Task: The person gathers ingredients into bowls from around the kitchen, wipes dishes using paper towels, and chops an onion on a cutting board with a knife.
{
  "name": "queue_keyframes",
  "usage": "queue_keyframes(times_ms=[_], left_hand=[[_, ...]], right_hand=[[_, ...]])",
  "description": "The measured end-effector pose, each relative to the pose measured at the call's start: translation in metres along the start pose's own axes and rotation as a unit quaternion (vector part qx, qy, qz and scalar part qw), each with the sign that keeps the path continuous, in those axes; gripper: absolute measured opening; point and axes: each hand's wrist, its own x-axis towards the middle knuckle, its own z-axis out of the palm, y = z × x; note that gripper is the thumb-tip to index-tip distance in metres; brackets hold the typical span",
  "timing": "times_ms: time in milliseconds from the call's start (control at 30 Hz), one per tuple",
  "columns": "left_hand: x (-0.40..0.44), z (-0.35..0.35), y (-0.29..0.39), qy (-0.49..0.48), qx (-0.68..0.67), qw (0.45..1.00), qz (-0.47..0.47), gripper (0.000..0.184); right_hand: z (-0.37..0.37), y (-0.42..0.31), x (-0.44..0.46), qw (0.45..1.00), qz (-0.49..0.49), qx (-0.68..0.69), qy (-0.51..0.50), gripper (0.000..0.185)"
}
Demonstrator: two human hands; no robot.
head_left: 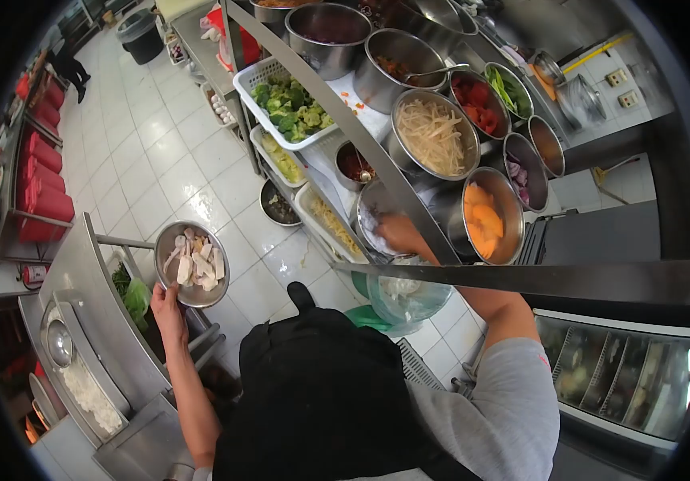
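Observation:
My left hand [167, 309] grips the rim of a round metal bowl [201, 297], held out over the floor. Inside lie pale, cut pieces that look like raw meat [199, 264], mixed with some pinkish ones. My right hand [397, 232] reaches beneath a shelf bar into another metal bowl [367, 192], which has white contents [370, 220]. Its fingertips are hidden inside that bowl, so their grip does not show. Near this hand are a white tray of yellowish shreds [327, 218] and a small pot of dark red sauce [351, 163].
Metal shelf bars [361, 132] cross above my right arm. Pots of orange slices [483, 220], pale strips [435, 132] and red pieces [480, 104] stand beyond. A broccoli basket [293, 104] sits further back. Below hangs a clear plastic bag [409, 301]. A steel counter [92, 280] borders the left.

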Motion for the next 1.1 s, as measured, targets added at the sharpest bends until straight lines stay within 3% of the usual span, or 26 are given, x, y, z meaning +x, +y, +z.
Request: queue_keyframes(times_ms=[100, 167, 333, 500, 667, 800, 867, 1000, 1100], left_hand=[[0.004, 0.003, 0.001, 0.006, 0.001, 1.000, 0.003, 0.021], [0.006, 0.003, 0.001, -0.002, -0.010, 1.000, -0.001, 0.020], [0.010, 0.003, -0.004, -0.005, 0.000, 1.000, -0.016, 0.015], [0.008, 0.012, -0.008, -0.005, 0.002, 1.000, -0.003, 0.011], [0.004, 0.038, -0.009, -0.004, 0.035, 0.999, -0.013, 0.007], [-0.001, 0.068, -0.010, -0.020, 0.109, 0.994, -0.019, 0.007], [-0.008, 0.091, 0.002, -0.052, 0.137, 0.989, -0.015, 0.006], [-0.003, 0.116, -0.001, -0.134, 0.180, 0.974, -0.029, 0.021], [-0.001, 0.136, -0.003, -0.177, 0.216, 0.960, -0.025, 0.022]], right_hand=[[-0.009, 0.034, -0.019, 0.987, 0.133, 0.043, 0.080, 0.046], [-0.014, 0.039, -0.027, 0.981, 0.161, 0.028, 0.103, 0.045], [-0.003, 0.026, -0.016, 0.987, 0.157, -0.014, 0.040, 0.045], [-0.012, 0.043, -0.026, 0.968, 0.193, 0.113, 0.114, 0.044], [-0.013, 0.020, -0.014, 0.992, 0.102, 0.011, 0.078, 0.044], [0.001, 0.011, 0.003, 0.992, 0.107, -0.062, 0.018, 0.044], [-0.004, 0.014, 0.002, 0.991, 0.129, -0.025, 0.026, 0.043], [-0.030, 0.039, -0.022, 0.950, 0.206, 0.180, 0.153, 0.043], [-0.042, 0.049, -0.032, 0.934, 0.217, 0.200, 0.203, 0.043]])
